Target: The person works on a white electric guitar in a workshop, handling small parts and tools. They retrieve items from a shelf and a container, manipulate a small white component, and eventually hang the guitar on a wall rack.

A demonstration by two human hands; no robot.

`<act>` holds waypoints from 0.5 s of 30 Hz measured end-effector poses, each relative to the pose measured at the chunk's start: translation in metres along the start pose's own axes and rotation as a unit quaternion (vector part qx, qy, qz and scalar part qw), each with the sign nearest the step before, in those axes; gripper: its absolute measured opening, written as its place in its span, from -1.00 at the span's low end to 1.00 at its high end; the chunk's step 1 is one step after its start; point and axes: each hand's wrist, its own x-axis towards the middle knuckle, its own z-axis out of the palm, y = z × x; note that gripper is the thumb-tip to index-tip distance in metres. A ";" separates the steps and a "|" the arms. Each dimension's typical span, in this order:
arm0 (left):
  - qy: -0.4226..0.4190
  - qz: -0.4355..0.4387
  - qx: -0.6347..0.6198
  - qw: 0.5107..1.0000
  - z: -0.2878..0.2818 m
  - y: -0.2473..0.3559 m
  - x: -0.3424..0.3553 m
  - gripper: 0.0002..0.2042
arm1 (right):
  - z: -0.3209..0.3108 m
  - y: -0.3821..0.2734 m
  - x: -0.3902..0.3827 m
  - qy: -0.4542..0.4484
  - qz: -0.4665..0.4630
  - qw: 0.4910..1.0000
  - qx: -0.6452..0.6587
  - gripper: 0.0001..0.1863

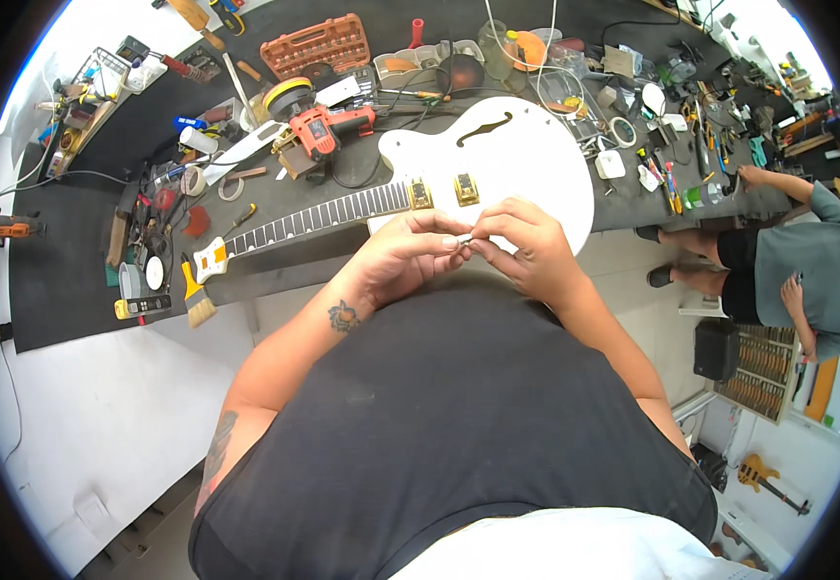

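Observation:
My left hand [410,253] and my right hand [521,246] meet in front of my dark shirt, at the bench's near edge, pinching a small metallic piece [465,241] between thumbs and fingertips; its exact shape is too small to tell. Just beyond them lies a white hollow-body electric guitar [536,164] with an f-hole and two gold-framed pickups [467,190]; its neck [314,217] runs left to the white headstock [209,261].
The dark bench [53,290] holds a red-and-black polisher [316,129], an orange socket case [314,43], tapes, brushes and scattered tools. At right, a co-worker [797,271] in a grey top stands by the bench. A natural-wood guitar [758,476] stands lower right.

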 end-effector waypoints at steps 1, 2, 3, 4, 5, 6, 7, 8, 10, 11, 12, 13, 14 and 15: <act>-0.001 0.004 -0.003 1.000 -0.003 -0.003 0.001 -0.86 | -0.001 -0.002 0.002 -0.007 0.000 1.000 0.013 -0.79; 0.001 0.003 -0.009 1.000 -0.003 -0.003 0.000 -0.86 | -0.001 -0.004 0.003 -0.014 0.013 1.000 0.012 -0.79; 0.004 0.003 -0.016 1.000 -0.002 -0.004 0.000 -0.85 | 0.000 -0.008 0.003 -0.020 0.026 0.999 0.012 -0.79; 0.006 0.003 -0.023 1.000 -0.001 -0.003 0.000 -0.85 | 0.001 -0.011 0.005 -0.027 0.038 0.999 0.012 -0.79; 0.017 0.009 -0.019 1.000 -0.002 -0.005 0.000 -0.85 | 0.003 -0.011 0.005 -0.032 0.034 0.999 -0.016 -0.79; 0.029 0.015 -0.015 0.999 -0.003 -0.005 0.004 -0.85 | 0.004 -0.010 0.005 -0.038 0.030 0.998 -0.043 -0.78; 0.040 0.021 -0.011 0.999 -0.005 -0.006 0.004 -0.86 | 0.006 -0.010 0.005 -0.043 0.025 0.996 -0.070 -0.78; 0.042 0.026 -0.016 0.999 -0.005 -0.007 0.003 -0.86 | 0.008 -0.009 0.005 -0.036 0.018 0.997 -0.066 -0.78; 0.046 0.035 -0.024 0.998 -0.006 -0.009 0.001 -0.85 | 0.012 -0.007 0.006 -0.022 0.005 0.998 -0.059 -0.77; 0.051 0.035 -0.027 0.998 -0.005 -0.009 -0.001 -0.85 | 0.014 -0.007 0.006 -0.025 0.004 0.998 -0.060 -0.77; 0.055 0.036 -0.029 0.997 -0.001 -0.007 -0.004 -0.85 | 0.015 -0.007 0.007 -0.028 0.003 0.998 -0.062 -0.77; 0.060 0.036 -0.032 0.997 0.002 -0.006 -0.006 -0.85 | 0.016 -0.007 0.007 -0.032 0.002 0.998 -0.063 -0.77; 0.062 0.039 -0.030 0.997 0.003 -0.005 -0.009 -0.85 | 0.018 -0.007 0.006 -0.031 0.001 0.997 -0.065 -0.78; 0.064 0.041 -0.029 0.997 0.004 -0.005 -0.010 -0.84 | 0.020 -0.007 0.005 -0.030 0.000 0.997 -0.067 -0.78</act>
